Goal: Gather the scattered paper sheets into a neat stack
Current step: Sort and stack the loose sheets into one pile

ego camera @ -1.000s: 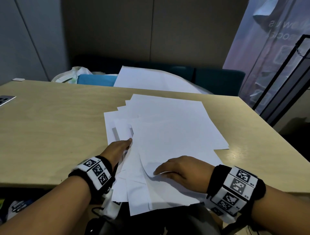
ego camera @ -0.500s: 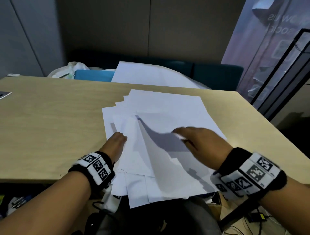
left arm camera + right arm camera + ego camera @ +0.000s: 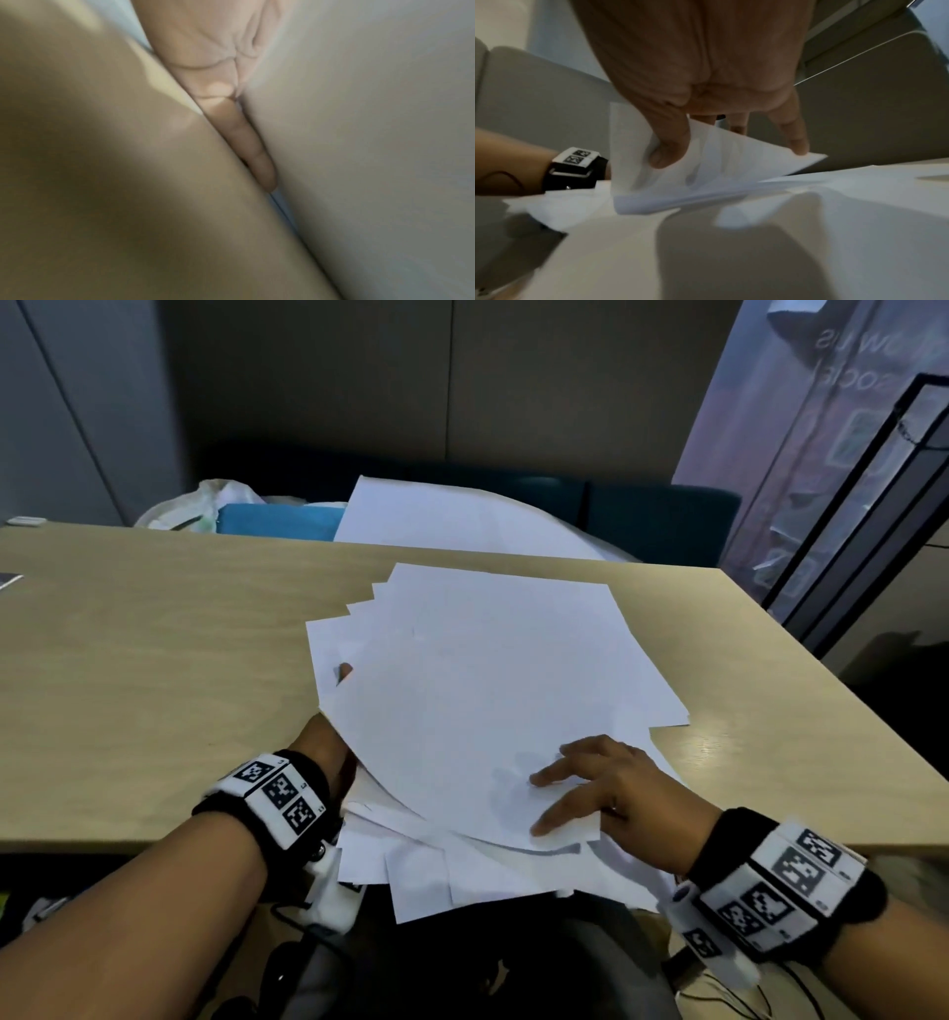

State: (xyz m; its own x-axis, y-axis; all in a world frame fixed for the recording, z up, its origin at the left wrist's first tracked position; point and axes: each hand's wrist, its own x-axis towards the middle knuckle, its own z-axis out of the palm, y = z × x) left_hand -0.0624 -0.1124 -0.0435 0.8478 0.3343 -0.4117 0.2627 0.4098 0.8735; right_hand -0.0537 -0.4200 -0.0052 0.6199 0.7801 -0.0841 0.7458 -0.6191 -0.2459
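Note:
Several white paper sheets (image 3: 488, 670) lie fanned out on the light wooden table (image 3: 154, 660), their near ends hanging over its front edge. My right hand (image 3: 606, 793) pinches the near corner of the top sheets (image 3: 731, 162), thumb beneath and fingers on top, so that corner is raised. My left hand (image 3: 323, 747) reaches under the pile's lifted left edge and is mostly hidden by paper. In the left wrist view its finger (image 3: 246, 142) lies straight between sheets. One fingertip (image 3: 345, 670) shows past a sheet's edge.
Behind the table a large white sheet (image 3: 452, 516) lies over dark teal seats, beside a blue item (image 3: 277, 523) and a plastic bag (image 3: 205, 503). A black metal frame (image 3: 847, 505) stands at the right. A small dark object (image 3: 7, 580) sits at the table's left edge.
My right hand rose over the pile with a sheet, then came back to the near edge holding the top sheets. My left hand slid forward under the paper.

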